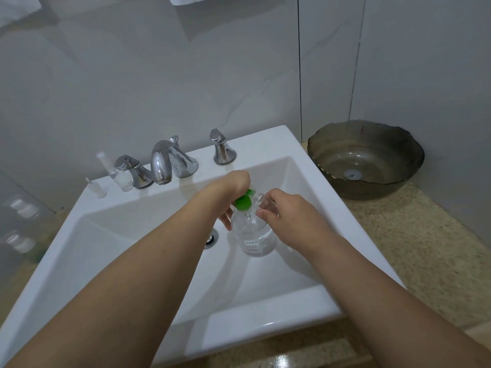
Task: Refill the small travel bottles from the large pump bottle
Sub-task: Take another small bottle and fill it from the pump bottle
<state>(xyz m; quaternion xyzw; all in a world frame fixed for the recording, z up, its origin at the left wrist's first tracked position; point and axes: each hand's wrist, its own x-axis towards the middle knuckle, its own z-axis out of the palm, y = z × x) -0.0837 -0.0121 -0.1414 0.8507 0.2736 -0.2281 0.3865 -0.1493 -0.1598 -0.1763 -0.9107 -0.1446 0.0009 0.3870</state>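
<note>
Both forearms bare, reaching forward over the white sink (265,309), converging above the basin.

Left hand (233,189): wrist bent downward, back of hand toward camera, fingers curled down around the green pump head (244,202) and neck of the large pump bottle (253,235). Fingertips visible below the pump, against the bottle's left shoulder. Closed in a grip on the pump top.

Right hand (285,216): palm down, fingers curled forward around a small clear travel bottle (259,198), held just beside the green nozzle. Thumb tip pressed at the pump bottle's right shoulder. Gripping; most of the small bottle hidden behind the fingers.

Large pump bottle: clear, rounded body, held over the basin, tilted slightly with base toward camera. Clear liquid inside, level hard to read. Small white label with dark print on the lower front, too small to read. Drain (211,239) just left of the base.

Elsewhere: second clear travel bottle (117,172) upright on the sink's back ledge, left of the chrome faucet (166,163); small clear cap piece (95,188) on the ledge further left. Two chrome handles flanking the faucet. Dark glass bowl (365,158) on the speckled counter (425,248) to the right. Blurred white-capped containers at far left edge.
</note>
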